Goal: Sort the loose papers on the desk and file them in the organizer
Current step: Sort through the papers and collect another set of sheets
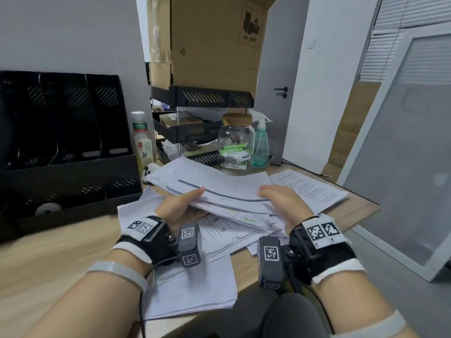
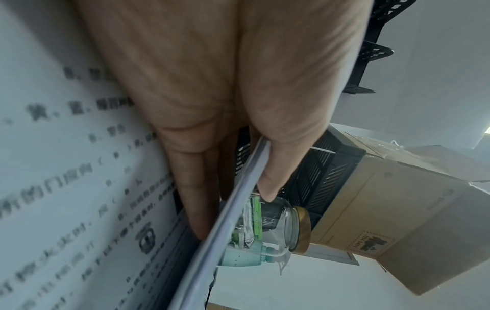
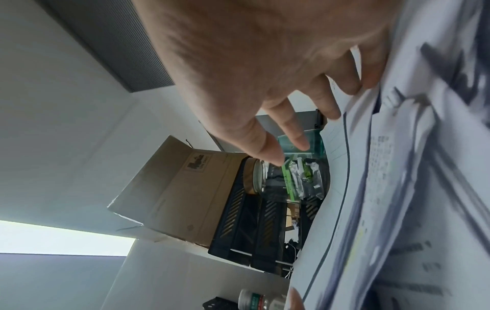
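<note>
**Inspector:** Where the desk [image 1: 61, 252] edge meets the person's lap, what lies nearest?

**Assistant:** Loose papers [image 1: 195, 284], white sheets overlapping in an untidy spread between the two forearms, one sheet reaching the desk's near edge.

**Inspector:** And the hands?

**Assistant:** Left hand [image 1: 179, 206] grips a raised sheaf of papers [image 1: 219, 191] at its left edge, thumb on top, fingers [image 2: 196, 201] underneath (the left wrist view confirms the pinch). Right hand [image 1: 284, 200] rests on the sheaf's right side with fingers fairly straight and spread; the right wrist view shows them apart, tips at the top sheet. Whether its thumb pinches the sheaf from below, I cannot tell.

**Inspector:** Position of the sheaf?

**Assistant:** Held above the spread, tilted, a dark curved line printed across its top page. Just right of it, a printed sheet [image 1: 307, 189] lies flat on the desk.

**Inspector:** Further back?

**Assistant:** Black file organizer [image 1: 66, 142] at the far left, upright slots facing the person. Beside it a drink bottle [image 1: 142, 140]. Centre rear, a glass jar [image 1: 235, 142] with a cork lid, a teal spray bottle [image 1: 260, 147] touching distance to its right, and a black tiered tray rack [image 1: 202, 96] carrying a cardboard box [image 1: 214, 40].
</note>
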A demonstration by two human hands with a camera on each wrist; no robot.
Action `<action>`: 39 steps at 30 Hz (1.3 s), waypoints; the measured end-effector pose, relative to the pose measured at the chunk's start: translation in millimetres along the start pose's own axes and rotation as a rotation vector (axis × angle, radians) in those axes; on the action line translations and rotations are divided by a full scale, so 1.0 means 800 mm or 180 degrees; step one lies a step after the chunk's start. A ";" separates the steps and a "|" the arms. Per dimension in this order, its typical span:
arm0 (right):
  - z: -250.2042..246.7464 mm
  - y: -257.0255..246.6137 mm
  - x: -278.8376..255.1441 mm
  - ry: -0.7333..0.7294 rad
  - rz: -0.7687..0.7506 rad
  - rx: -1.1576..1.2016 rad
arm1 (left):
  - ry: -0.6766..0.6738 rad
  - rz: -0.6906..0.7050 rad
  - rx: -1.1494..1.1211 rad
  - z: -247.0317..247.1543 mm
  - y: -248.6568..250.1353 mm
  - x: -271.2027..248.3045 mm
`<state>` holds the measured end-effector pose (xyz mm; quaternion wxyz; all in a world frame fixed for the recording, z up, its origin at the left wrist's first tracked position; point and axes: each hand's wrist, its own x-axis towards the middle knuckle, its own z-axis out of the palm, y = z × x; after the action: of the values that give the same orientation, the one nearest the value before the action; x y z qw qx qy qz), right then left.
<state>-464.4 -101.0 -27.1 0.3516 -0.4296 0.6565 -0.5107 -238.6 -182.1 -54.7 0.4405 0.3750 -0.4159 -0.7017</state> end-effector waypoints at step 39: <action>0.023 0.031 0.187 -0.1888 -0.0703 0.1509 | 0.1687 -0.0813 0.4178 -0.077 0.086 -0.116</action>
<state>-510.4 -242.8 -59.1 0.5583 -0.5334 0.3402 -0.5366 -131.7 -130.1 -0.1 0.1248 0.7659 -0.5839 -0.2384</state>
